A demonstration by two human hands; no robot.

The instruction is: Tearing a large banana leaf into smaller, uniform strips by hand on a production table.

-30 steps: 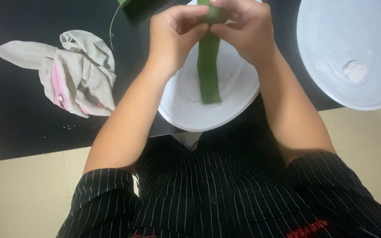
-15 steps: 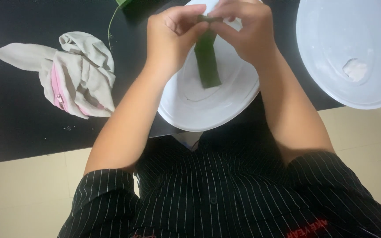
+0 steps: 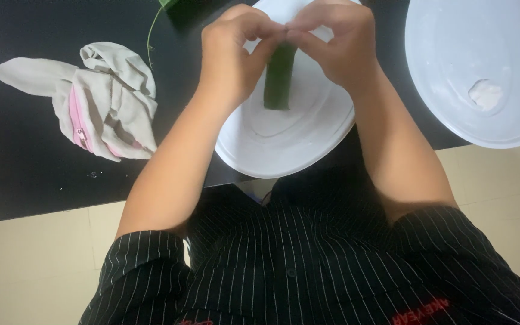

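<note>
Both hands meet above a white oval plate (image 3: 260, 150) on a black table. My left hand (image 3: 236, 54) and my right hand (image 3: 338, 45) pinch the upper end of a green leaf strip (image 3: 279, 81). The strip hangs down from the fingertips over the plate's middle. Its top end is hidden between my fingers. My forearms reach forward from black pinstriped sleeves.
A second white plate (image 3: 476, 72) with a small white lump (image 3: 487, 94) lies at the right. A crumpled beige cloth pouch with a pink zipper (image 3: 100, 99) lies at the left. More green leaf with a thin stem (image 3: 167, 6) sits at the top edge. Beige floor lies below the table's near edge.
The hanging part of the green strip has grown shorter, as its top is gathered between my fingers. Both hands stay over the plate.
</note>
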